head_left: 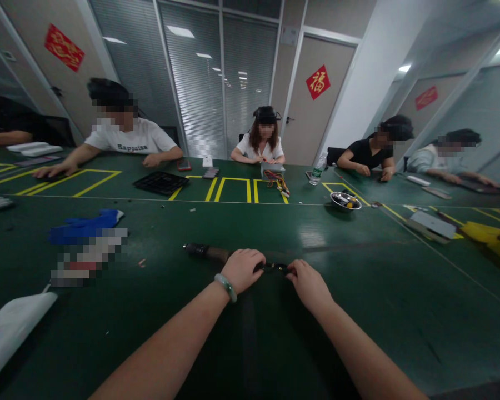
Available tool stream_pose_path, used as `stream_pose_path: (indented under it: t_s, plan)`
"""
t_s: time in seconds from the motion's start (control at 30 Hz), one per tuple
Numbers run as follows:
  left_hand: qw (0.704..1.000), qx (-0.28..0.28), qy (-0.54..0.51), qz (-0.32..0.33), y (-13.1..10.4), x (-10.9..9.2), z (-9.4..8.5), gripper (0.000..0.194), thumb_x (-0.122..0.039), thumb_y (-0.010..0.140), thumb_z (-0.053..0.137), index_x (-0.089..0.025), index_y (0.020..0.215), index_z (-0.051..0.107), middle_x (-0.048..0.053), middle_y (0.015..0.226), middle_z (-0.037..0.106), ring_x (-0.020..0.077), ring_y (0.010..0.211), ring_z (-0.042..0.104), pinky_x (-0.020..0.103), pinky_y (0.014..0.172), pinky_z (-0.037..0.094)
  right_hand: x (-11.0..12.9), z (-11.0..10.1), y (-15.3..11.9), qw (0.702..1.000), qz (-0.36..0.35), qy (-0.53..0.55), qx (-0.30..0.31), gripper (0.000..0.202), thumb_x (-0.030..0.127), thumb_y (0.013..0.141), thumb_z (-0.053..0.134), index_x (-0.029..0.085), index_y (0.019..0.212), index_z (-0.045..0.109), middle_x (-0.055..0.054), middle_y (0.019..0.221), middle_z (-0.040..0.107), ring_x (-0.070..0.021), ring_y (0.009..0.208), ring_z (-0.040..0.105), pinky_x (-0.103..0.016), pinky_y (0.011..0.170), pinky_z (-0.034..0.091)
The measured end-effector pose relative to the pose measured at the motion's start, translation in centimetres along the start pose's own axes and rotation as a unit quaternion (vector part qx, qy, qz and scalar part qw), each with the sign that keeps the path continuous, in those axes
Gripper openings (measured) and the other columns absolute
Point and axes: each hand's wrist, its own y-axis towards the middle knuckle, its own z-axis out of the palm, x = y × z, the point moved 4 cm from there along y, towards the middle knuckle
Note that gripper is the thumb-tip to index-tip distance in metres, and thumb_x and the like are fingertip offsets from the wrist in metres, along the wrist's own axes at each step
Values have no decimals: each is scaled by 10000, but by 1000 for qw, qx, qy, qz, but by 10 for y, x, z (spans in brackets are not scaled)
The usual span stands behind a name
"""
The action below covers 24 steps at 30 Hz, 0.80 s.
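Note:
My left hand, with a pale green bangle at the wrist, is closed over a long dark object. The object lies along the table, with a black ribbed end and a silvery tip pointing left and a brownish section nearer my fingers. My palm hides its middle. Between my hands runs a thin black piece with small shiny metal spots; whether it joins the long object I cannot make out. Its right end is pinched in the fingertips of my right hand.
On the green table lie a blue glove, a white packet, a black tray, a metal bowl of small parts, a water bottle and a yellow item. Several people sit along the far side.

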Motion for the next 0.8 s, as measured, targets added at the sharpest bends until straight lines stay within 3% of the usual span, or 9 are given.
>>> stream_pose_path:
  t_s: [0.13,0.27,0.37,0.5,0.6,0.7,0.8]
  plan:
    - [1000,-6,12,8,1,3,3,110,-276,868,557,-241,966,592,18,1035,625,201,974,560,357,862,409,16,5,-5,995,59,-83,2,74,175,803,572,198,844,629,-91,882,627,-210,717,621,-313,623,436]
    - [1000,-11,7,12,3,7,3,102,-290,856,579,-238,940,601,18,1011,633,200,953,563,351,842,410,30,9,-3,999,21,-11,-32,106,218,843,529,228,799,626,-51,886,625,-185,725,613,-310,656,439]
    - [1000,-17,2,17,5,8,3,105,-299,853,584,-237,935,606,16,1005,635,198,943,568,350,836,412,22,5,11,992,-5,87,-93,141,272,870,501,243,848,638,-24,919,636,-177,813,612,-306,732,455]
    - [1000,-18,2,16,6,10,4,97,-295,859,577,-241,933,608,7,1007,632,192,926,575,350,821,418,0,-6,39,974,23,144,-171,181,329,858,508,215,849,648,-35,889,654,-179,806,600,-303,736,462]
    - [1000,-23,-2,19,5,11,4,87,-283,858,577,-244,930,605,0,1004,631,191,924,574,349,821,417,2,-6,45,980,-9,131,-147,167,314,858,516,221,879,654,-28,908,667,-176,836,605,-305,771,457]
    - [999,-32,-9,20,5,12,4,84,-280,854,583,-245,928,604,-4,991,635,191,925,574,345,818,419,15,0,32,988,-57,109,-96,172,286,880,494,236,928,651,-26,953,668,-179,900,608,-318,823,448]
    - [999,-36,-14,16,5,12,5,96,-285,852,588,-243,937,604,-2,992,639,193,933,575,345,821,421,23,4,16,990,-57,103,-74,174,284,890,492,244,948,651,-27,970,662,-182,911,607,-326,835,447]
